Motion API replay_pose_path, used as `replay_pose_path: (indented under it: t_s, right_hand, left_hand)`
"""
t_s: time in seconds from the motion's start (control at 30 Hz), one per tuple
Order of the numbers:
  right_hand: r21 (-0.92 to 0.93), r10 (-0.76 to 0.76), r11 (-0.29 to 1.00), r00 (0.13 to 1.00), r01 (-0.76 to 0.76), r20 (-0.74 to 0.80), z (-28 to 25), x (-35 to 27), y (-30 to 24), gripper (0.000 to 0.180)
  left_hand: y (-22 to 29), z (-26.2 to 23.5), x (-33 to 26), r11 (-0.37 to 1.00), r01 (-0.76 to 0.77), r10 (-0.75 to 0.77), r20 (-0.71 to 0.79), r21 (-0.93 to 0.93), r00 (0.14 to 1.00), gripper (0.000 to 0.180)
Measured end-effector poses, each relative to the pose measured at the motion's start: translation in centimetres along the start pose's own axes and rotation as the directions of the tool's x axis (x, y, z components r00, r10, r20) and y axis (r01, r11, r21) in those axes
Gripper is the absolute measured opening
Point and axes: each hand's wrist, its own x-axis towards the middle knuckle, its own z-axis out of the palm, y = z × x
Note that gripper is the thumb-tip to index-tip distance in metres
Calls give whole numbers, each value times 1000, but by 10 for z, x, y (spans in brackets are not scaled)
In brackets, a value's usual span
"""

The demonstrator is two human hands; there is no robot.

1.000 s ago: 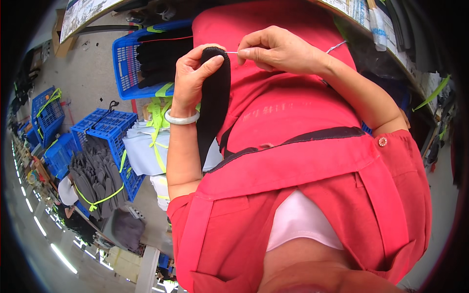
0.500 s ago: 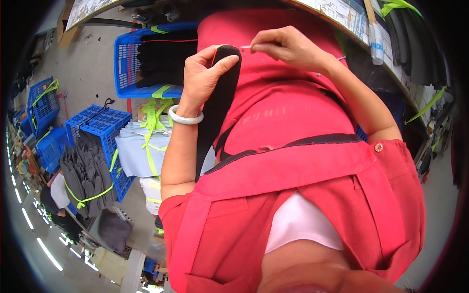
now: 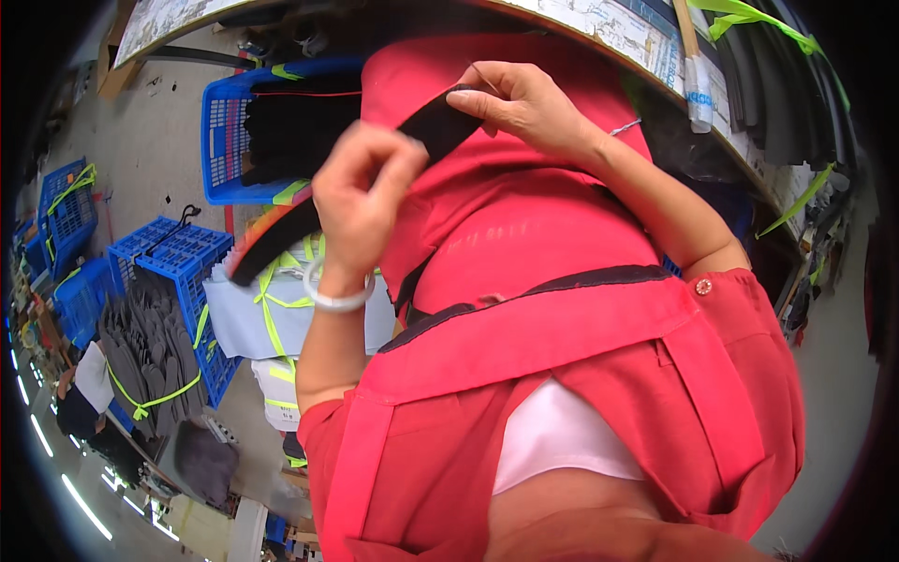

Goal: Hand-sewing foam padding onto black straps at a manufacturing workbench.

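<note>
"What's right under your eyes?"
"My red apron (image 3: 562,253), so I'll place everything by it."
"And your hands?"
"My left hand (image 3: 361,201), with a pale bangle (image 3: 337,304) at the wrist, is over the apron's left edge. It's blurred, its fingers curled at the black strip (image 3: 435,126); I can't tell whether they pinch it. My right hand (image 3: 538,117), over the apron's far part, has one end of the strip pinched between thumb and fingers."
"So how does the strip run?"
"It slants down from my right hand, above the apron, passes behind my left, and the other end, reddish along one edge, sticks out left of the apron."
"What's around that end?"
"Pale sheets (image 3: 245,314) in a tied stack, left of the apron. Near the apron's far left side stands a blue crate (image 3: 213,140) with black pieces (image 3: 300,131) in it."
"Farther off?"
"A worktable (image 3: 627,47) runs beyond the apron's far edge. Well out to the apron's left, a bundle of grey pieces (image 3: 145,337) sits beside another blue crate (image 3: 169,248)."
</note>
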Motion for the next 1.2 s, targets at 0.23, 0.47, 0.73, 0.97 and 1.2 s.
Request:
replay_pose_path:
  t_s: [0.23, 0.47, 0.73, 0.97, 1.2]
  right_hand:
    - [238, -181, 954, 983, 184, -36, 45, -2, -3, 21]
    - [-201, -60, 978, 997, 50, -41, 13, -11, -29, 19]
    - [-380, -212, 899, 976, 216, 53, 11, -19, -23, 15]
    - [230, -13, 972, 974, -40, 225, 23, -14, -14, 18]
    - [613, 66, 757, 960, -226, 272, 26, -5, -11, 22]
  left_hand:
    - [-52, 22, -4, 365, 241, -208, 173, -900, 963, 44]
    - [-46, 21, 5, 536, 159, -326, -30, -829, 945, 27]
    - [-39, 14, 6, 634, 146, -236, -10, -759, 972, 24]
    - [-43, 14, 2, 694, 133, -224, -36, -707, 974, 20]
    - [-39, 13, 11, 647, 148, -253, -28, -748, 967, 22]
